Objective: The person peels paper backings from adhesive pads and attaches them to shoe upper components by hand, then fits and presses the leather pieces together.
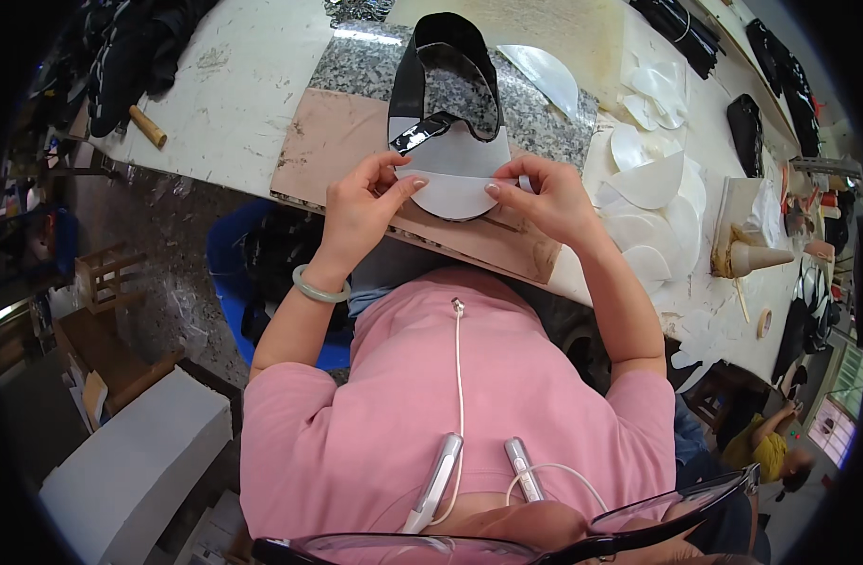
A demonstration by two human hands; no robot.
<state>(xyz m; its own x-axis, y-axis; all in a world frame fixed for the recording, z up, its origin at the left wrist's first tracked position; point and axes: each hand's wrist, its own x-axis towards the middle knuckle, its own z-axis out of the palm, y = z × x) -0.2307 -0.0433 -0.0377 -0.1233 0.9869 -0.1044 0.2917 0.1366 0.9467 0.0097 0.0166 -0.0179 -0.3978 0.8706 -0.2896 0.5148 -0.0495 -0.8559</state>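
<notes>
A black and grey shoe upper (471,153) lies in front of me, its looped black collar pointing away and its rounded toe toward me. Over the toe lies a thin white half-round piece (456,195) with its straight edge on the far side. My left hand (361,202) pinches this piece at its left corner between thumb and fingers. At the opposite corner my right hand (550,200) grips it the same way. Whether my fingers also hold the upper beneath cannot be made out. A shiny black strip (422,133) crosses the inside of the upper.
Under the work are a brown board (333,141) and a speckled stone slab (356,71). Loose white half-round pieces (653,184) are piled at right, near a brush-like cone (761,258) and a tape roll (764,323). A wooden handle (148,126) lies at left; a person (766,441) is at far right.
</notes>
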